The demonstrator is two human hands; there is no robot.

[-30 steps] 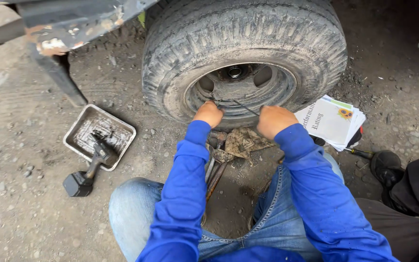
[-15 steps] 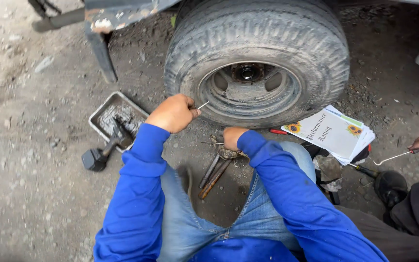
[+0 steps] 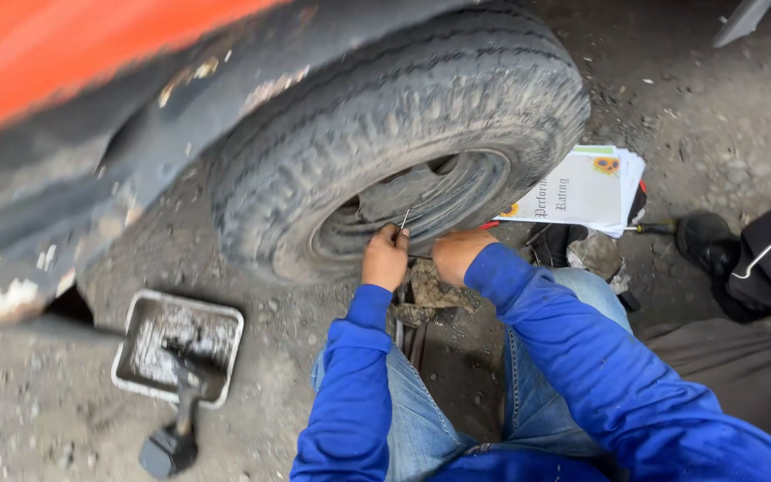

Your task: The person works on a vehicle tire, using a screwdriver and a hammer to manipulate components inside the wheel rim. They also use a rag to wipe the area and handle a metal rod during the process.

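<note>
two hands sit at the wheel rim [image 3: 439, 201]: left hand [image 3: 385, 259] pinches a thin metal pin [image 3: 404, 220], right hand [image 3: 459, 254] is curled shut, can't tell on what. dirty rag [image 3: 430, 295] just below, the big tyre [image 3: 403, 116] looms over them, greasy tray [image 3: 178, 344] left, papers [image 3: 577, 187] right.

One tyre [image 3: 403, 116], one metal tray [image 3: 140, 344], one booklet stack [image 3: 582, 187], two hands [image 3: 421, 259].

Both hands, left [image 3: 385, 259] and right [image 3: 459, 254], reach forward, fingers curled.
</note>
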